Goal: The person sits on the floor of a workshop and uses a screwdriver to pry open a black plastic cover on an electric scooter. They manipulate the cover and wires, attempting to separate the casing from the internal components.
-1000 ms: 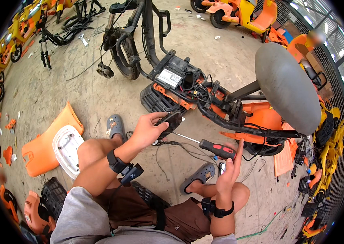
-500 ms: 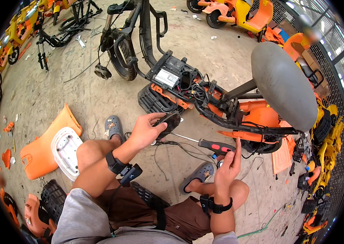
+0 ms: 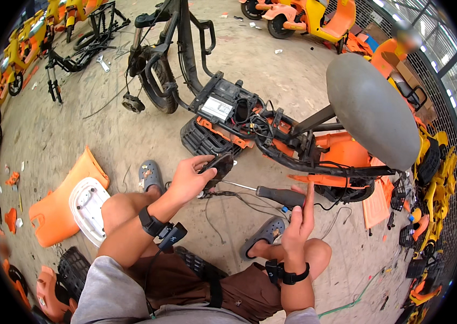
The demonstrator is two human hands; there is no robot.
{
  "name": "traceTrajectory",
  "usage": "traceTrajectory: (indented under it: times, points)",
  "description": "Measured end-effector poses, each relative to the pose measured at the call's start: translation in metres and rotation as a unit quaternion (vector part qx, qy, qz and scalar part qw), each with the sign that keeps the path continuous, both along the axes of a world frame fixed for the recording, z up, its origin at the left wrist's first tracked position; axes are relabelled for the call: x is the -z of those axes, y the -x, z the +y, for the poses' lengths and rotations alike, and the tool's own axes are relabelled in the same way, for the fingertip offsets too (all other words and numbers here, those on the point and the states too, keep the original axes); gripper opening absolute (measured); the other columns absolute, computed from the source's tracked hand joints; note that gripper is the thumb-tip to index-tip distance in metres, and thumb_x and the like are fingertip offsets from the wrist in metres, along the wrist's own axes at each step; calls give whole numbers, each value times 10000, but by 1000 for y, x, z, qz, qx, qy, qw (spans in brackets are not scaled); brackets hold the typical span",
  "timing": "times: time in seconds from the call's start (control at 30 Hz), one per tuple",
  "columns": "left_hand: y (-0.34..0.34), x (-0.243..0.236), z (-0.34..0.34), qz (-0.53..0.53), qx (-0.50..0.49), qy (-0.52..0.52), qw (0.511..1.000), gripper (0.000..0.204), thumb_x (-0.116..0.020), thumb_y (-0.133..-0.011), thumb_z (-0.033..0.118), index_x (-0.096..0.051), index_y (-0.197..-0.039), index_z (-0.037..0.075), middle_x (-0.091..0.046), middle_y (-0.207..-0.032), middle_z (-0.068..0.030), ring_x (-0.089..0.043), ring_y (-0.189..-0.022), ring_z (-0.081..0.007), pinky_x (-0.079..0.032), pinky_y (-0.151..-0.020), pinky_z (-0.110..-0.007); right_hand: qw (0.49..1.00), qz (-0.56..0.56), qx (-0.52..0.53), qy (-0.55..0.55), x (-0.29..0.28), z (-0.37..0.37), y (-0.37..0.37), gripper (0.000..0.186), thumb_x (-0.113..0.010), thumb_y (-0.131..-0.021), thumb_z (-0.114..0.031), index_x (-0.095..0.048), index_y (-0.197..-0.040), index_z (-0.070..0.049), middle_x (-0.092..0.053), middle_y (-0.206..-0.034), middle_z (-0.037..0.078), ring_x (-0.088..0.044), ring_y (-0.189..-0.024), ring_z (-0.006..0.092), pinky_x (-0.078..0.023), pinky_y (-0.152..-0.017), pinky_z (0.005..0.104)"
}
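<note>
In my left hand (image 3: 186,181) I hold a dark, flat part (image 3: 220,168), fingers over its top edge and thumb on its face. My right hand (image 3: 299,224) is around the butt of a black-handled screwdriver (image 3: 280,196), its index finger stretched upward. The thin metal shaft points left toward the dark part. My view cannot settle whether its tip touches the part. Black cables (image 3: 234,201) trail below and behind the screwdriver. Just beyond both hands stands a stripped scooter frame (image 3: 288,156) with exposed wiring.
A big grey seat (image 3: 371,110) rises from the frame at the right. Orange panel (image 3: 58,208) and white cover (image 3: 89,208) lie at my left. A spanner (image 3: 103,63) rests on the far floor. Yellow and orange scooters and loose parts line the sides.
The screwdriver handle has turned in my right hand, so its red patches no longer show. My right fingers have shifted around it. The left hand keeps its hold on the dark part.
</note>
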State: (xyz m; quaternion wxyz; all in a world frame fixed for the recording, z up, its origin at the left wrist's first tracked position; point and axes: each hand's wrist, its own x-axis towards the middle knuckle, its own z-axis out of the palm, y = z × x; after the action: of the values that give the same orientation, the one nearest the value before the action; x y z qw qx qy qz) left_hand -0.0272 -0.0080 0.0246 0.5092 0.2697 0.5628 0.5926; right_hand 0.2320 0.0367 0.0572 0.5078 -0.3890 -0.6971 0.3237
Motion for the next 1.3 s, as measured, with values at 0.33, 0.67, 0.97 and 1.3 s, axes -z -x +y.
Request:
traceTrajectory:
  times: [0.33,0.67,0.97,1.3]
  points:
    - [-2,2,5,-8,5,10,1000,387,-616,-900,-2,-537,-1256,-133,-684,-1017,-157,-668,-772,-164,-568,-567,-288,996,-86,23,1,-5,-3,-8,505,-466,-952,-79,-419,-1437,52,-591,-1018,126,-553,-945,236,-426,-938,333]
    - [-4,-1,6,0,14,32,999,358,-586,-922,-23,-534,-1263,-121,-677,-1039,-158,-665,-782,-161,-588,-616,-282,994,-102,10,45,-10,-8,-7,528,-443,-951,-86,-384,-1460,42,-597,-1073,145,-558,-1020,257,-417,-967,345]
    - [-3,0,5,-4,15,28,999,361,-583,-924,-22,-530,-1267,-122,-676,-1042,-145,-658,-788,-159,-591,-621,-281,995,-96,8,36,-11,-10,-9,510,-448,-941,-59,-412,-1439,45,-598,-1194,177,-555,-1101,262,-419,-984,351]
    - [-3,-2,3,-8,19,30,999,369,-586,-920,-22,-532,-1272,-117,-677,-1040,-143,-665,-791,-162,-595,-632,-279,996,-81,8,22,-12,-9,-8,505,-474,-938,-59,-421,-1427,53,-601,-1210,181,-572,-1080,278,-441,-962,372]
